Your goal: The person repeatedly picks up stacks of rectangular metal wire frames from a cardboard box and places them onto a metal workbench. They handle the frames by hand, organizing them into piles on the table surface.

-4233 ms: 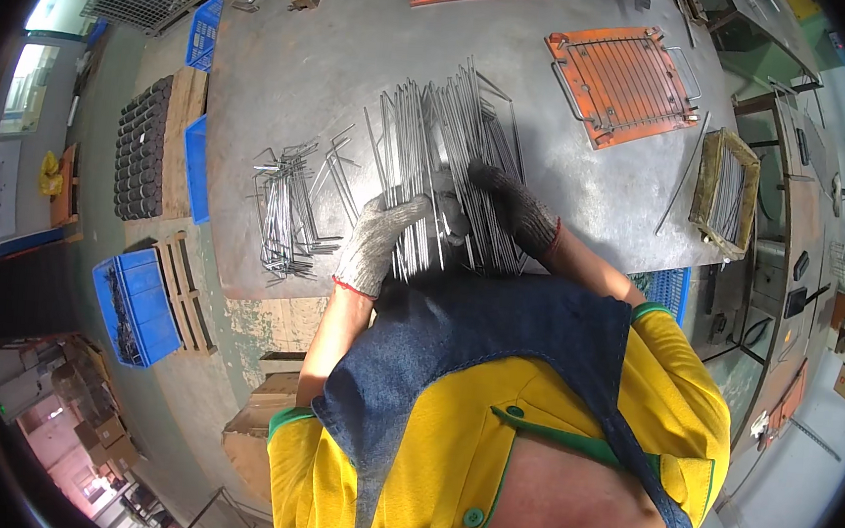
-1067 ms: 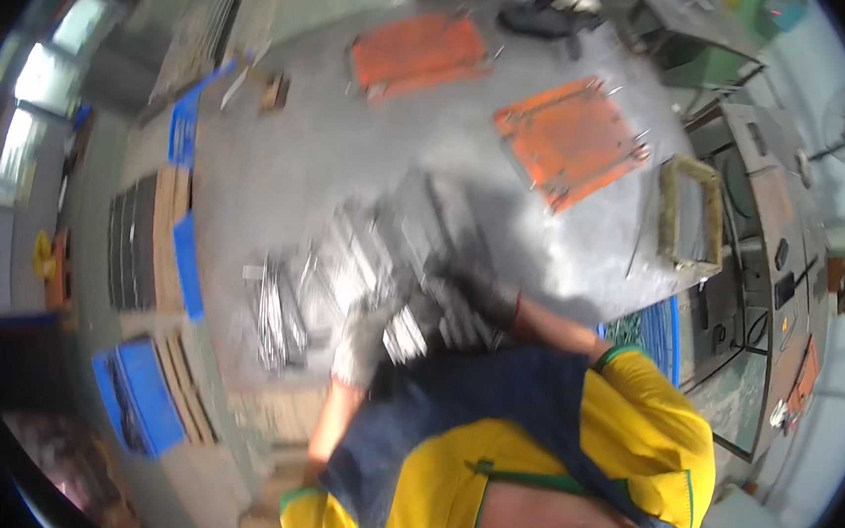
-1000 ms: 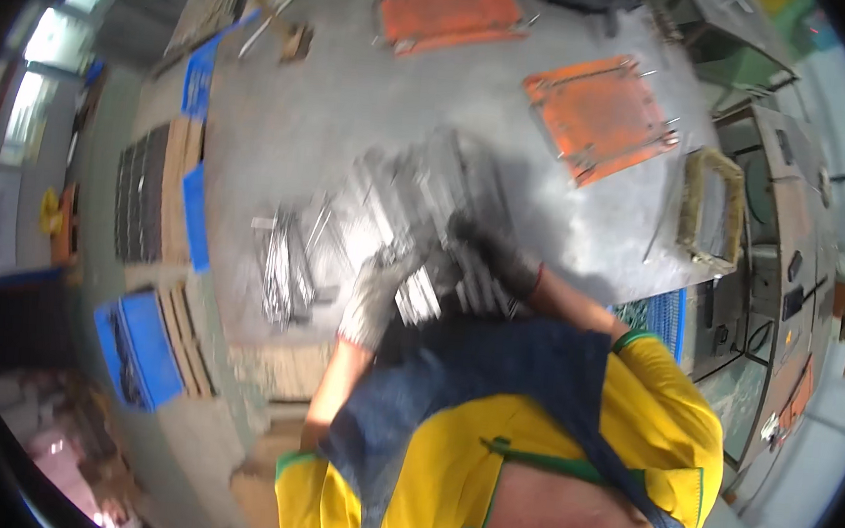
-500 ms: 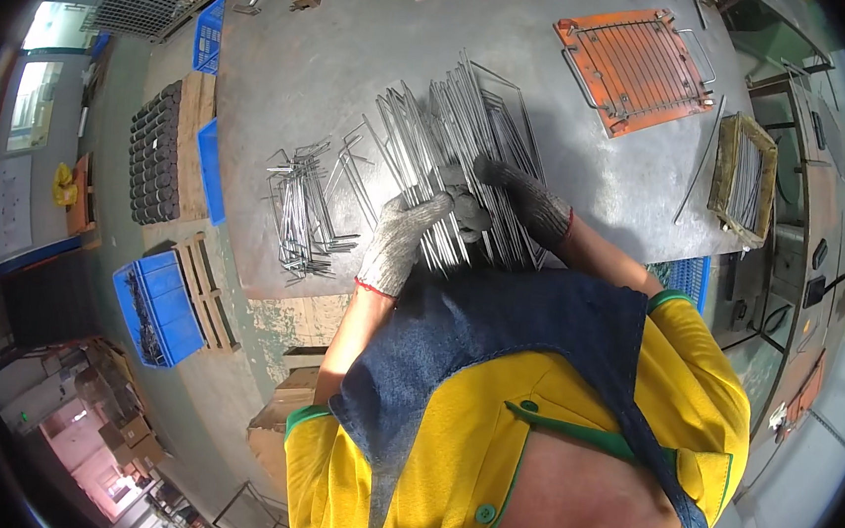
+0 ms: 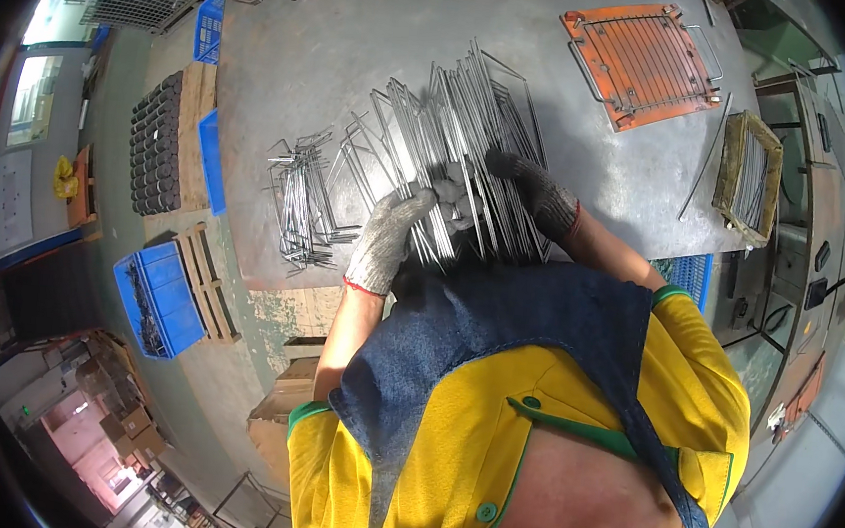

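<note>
Currently both hands are gripping the wires, each grip part closed rather than clenched. The left hand (image 5: 385,241), in a pale grey knitted glove with a red edge at the wrist, is curling around the left side of the wires (image 5: 469,119), its thumb lying over them. The right hand (image 5: 542,199), in a darker glove, is holding the right side the same way, its thumb pressing on top. Dark gloved fingers (image 5: 455,199) are showing through a gap in the middle; which hand they are belonging to, I cannot tell. The wires, long, thin and bent at the ends, are fanning out just in front of the apron (image 5: 509,306), over the near side of the metal worktop (image 5: 309,66).

Compared with half a second ago, the left thumb is sitting further left, and the middle gap is showing more of the dark fingers. A few bent wires that were lying a little apart on the left are now running close against the main bunch. The right thumb is resting slightly higher up.

The smaller wire pile (image 5: 306,210) is lying to the left, as before. Beyond the right hand, the orange plate (image 5: 642,65) is staying on the worktop, and the wooden box (image 5: 732,179) with rods inside is standing near the right edge.
</note>
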A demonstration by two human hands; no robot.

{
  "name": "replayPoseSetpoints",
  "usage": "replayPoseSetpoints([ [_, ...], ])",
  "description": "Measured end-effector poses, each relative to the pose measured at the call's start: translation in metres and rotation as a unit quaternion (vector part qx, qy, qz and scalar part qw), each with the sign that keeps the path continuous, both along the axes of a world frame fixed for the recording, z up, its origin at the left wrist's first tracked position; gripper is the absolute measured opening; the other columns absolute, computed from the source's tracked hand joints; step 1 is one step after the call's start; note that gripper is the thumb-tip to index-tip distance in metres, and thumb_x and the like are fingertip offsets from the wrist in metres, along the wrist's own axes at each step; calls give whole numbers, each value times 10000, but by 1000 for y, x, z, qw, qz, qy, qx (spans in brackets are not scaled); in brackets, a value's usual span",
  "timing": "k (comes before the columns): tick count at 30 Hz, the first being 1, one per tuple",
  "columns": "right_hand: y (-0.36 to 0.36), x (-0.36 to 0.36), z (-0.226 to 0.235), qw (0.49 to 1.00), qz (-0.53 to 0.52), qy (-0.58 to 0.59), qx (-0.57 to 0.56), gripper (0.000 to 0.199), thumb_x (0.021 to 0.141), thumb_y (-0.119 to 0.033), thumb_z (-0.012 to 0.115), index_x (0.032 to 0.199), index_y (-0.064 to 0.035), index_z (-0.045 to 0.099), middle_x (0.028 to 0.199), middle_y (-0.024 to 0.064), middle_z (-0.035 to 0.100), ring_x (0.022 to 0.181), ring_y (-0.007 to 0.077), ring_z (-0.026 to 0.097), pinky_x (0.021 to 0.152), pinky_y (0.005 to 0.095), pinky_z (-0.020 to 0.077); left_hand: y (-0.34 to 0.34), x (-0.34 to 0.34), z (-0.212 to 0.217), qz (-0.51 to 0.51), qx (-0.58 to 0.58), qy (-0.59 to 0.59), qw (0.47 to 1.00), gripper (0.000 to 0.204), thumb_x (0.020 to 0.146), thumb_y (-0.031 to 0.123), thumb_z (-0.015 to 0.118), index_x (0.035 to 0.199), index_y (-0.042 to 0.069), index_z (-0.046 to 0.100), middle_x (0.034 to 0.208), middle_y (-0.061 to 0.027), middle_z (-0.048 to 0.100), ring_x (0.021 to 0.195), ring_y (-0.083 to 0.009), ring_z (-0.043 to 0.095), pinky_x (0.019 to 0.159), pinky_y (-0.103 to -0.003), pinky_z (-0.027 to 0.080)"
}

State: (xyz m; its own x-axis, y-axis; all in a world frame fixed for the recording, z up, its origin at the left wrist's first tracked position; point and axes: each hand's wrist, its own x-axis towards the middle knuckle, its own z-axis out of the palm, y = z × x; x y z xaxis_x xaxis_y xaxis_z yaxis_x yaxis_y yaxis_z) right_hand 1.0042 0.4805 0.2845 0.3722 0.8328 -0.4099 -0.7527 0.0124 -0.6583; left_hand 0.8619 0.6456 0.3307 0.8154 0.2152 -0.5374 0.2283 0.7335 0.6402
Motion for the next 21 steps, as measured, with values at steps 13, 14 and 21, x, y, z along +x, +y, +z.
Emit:
replayPoseSetpoints([
  [13,10,-4,0,990,34,35,133,534,956,-395,539,1272,35,531,1117,141,653,941,191,663,835,316,557,0,5,5,-64,58,-24,996,261,893,71,631,1137,-14,592,958,-110,673,812,-185,673,715,-294,567],
  [14,9,-4,8,993,21,35,113,498,959,-371,536,1256,28,554,1141,139,649,977,189,656,857,298,547,-4,8,17,-63,18,-51,997,260,894,68,626,1137,-17,591,962,-113,673,813,-188,673,716,-297,569],
  [21,2,-1,-1,997,27,42,65,474,967,-341,534,1258,33,554,1165,147,639,1021,189,644,880,287,537,-10,5,13,-31,5,-19,999,255,904,43,581,1143,-45,584,972,-135,667,844,-209,666,744,-326,563],
])
